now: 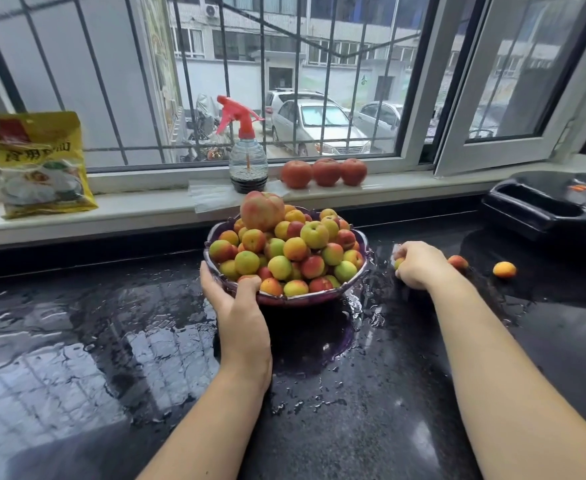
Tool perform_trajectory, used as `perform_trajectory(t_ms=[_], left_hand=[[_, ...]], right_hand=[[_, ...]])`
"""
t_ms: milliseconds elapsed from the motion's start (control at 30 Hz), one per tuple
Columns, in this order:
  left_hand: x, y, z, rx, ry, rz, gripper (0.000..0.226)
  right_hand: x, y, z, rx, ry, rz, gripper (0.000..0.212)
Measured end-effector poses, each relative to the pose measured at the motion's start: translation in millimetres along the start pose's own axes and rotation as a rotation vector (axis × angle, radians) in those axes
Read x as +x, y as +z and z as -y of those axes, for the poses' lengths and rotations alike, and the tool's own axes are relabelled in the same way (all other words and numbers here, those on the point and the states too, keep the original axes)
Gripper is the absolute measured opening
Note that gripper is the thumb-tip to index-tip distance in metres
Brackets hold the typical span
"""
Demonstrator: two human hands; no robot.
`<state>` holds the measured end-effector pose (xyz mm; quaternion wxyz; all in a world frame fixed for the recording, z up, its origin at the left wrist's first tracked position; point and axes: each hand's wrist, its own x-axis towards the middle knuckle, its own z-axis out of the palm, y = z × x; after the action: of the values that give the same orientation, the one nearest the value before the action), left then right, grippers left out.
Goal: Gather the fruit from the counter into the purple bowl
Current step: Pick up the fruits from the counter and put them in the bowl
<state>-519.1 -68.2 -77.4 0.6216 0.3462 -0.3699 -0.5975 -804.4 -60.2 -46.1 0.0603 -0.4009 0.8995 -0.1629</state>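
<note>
Nearest, the left hand grips the near rim of the heaped, scalloped purple glass bowl, thumb hooked over the edge, steadying it on the wet black stone counter. To the bowl's right, the right hand curls round a small yellow-green apricot, seemingly pinched. Two loose orange-red apricots lie further right, nearer that hand, with open counter before the black appliance.

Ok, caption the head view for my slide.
Left hand steadies the heaped purple bowl while the right hand picks up a small fruit from the wet counter.
</note>
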Motion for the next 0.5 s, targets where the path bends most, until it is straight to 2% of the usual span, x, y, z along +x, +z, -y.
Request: perform_trajectory(t_ms=[100,233,333,400,500], left_hand=[[-1,0,-1,-0.01,0.001,0.004,0.092],[-1,1,-1,-0.018,0.001,0.002,0.094],[-2,0,-2,-0.015,-0.003,0.008,0.092],[-2,0,-2,-0.014,-0.001,0.005,0.091],[-1,1,-2,-0.022,0.002,-0.011,0.092]], right_hand=[[-1,-11,0,0.088,0.006,0.049,0.015],[-20,-53,17,0.532,-0.096,0.041,0.006],[-45,-82,38,0.711,-0.266,0.102,0.026],[-56,-89,51,0.679,-0.355,0.166,0.027],[-63,-81,65,0.48,-0.453,0.18,0.022]])
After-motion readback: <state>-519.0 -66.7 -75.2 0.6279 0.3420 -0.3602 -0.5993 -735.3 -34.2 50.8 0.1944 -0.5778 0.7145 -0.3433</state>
